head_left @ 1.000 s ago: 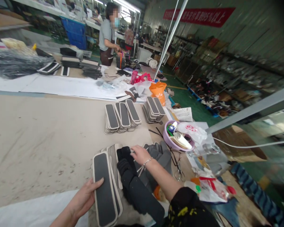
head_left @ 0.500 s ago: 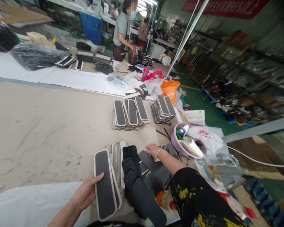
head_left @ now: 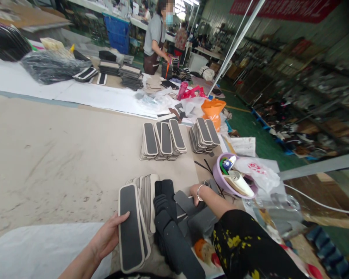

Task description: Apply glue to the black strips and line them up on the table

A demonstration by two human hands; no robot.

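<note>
My left hand point(head_left: 109, 234) grips a long rounded panel point(head_left: 130, 228), dark grey with a cream border, its thumb on the face. A second bordered panel shows just behind it. Beside these stands a row of cream-edged panels point(head_left: 146, 199) on edge. My right hand point(head_left: 195, 193), with a bracelet at the wrist, bends down at the far edge of a plain dark grey piece point(head_left: 186, 202); its fingers are mostly hidden, so its grip is unclear. Between the hands lie overlapping black rounded pieces point(head_left: 174, 236).
Finished-looking bordered panels point(head_left: 165, 139) stand in stacks farther back, with another stack point(head_left: 203, 133) to their right. A purple basin point(head_left: 217, 178) of supplies sits right of my right hand. Beyond are an orange bag point(head_left: 212, 112), a slanting metal pole point(head_left: 235, 44) and a person point(head_left: 154, 40).
My right hand has drawn slightly nearer and its fingers have bent down out of sight. The left hand still holds the bordered panel. The whole view has shifted a little.
</note>
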